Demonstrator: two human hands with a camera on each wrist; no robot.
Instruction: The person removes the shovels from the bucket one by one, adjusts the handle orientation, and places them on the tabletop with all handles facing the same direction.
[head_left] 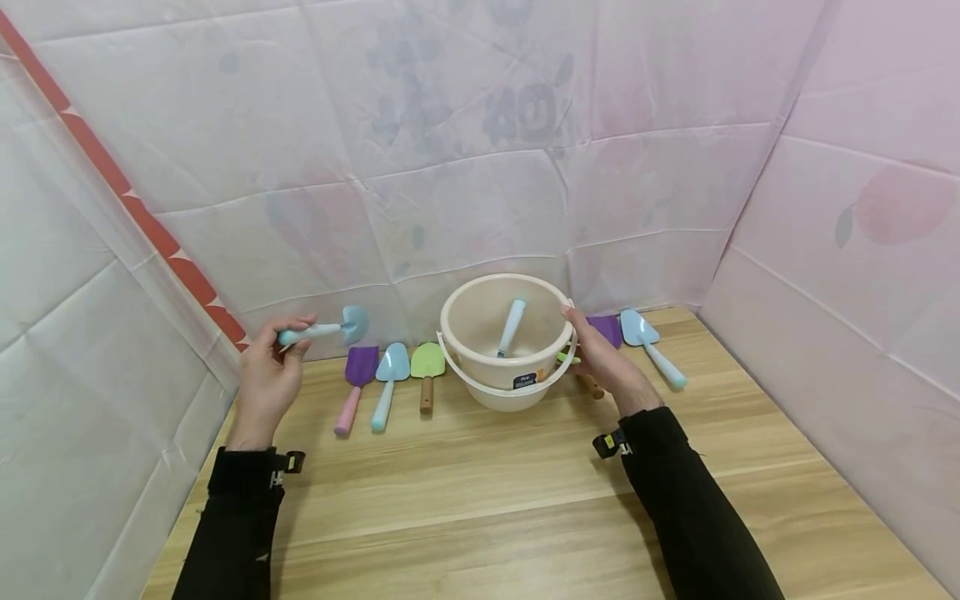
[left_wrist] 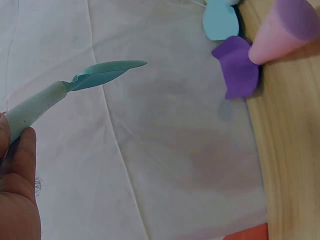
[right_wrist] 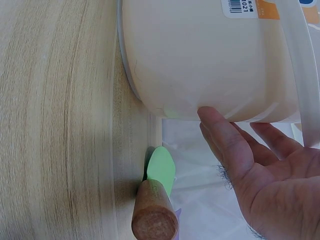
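My left hand (head_left: 272, 367) holds a small light-blue toy shovel (head_left: 330, 328) by its handle, raised above the table's left end; the blade (left_wrist: 107, 72) points toward the bucket. A cream plastic bucket (head_left: 510, 342) stands at the back middle with another blue shovel (head_left: 512, 327) leaning inside it. The straight fingers of my right hand (head_left: 600, 354) rest against the bucket's right side (right_wrist: 210, 65), thumb tip (right_wrist: 212, 117) touching the wall.
On the wooden table (head_left: 525, 483) lie a purple shovel with pink handle (head_left: 356, 383), a blue one (head_left: 388, 379) and a green one with wooden handle (head_left: 427, 371) left of the bucket. Right of it lie a purple blade (head_left: 606, 329), a blue shovel (head_left: 648, 346) and a green wooden-handled one (right_wrist: 157, 200). Cloth walls close three sides.
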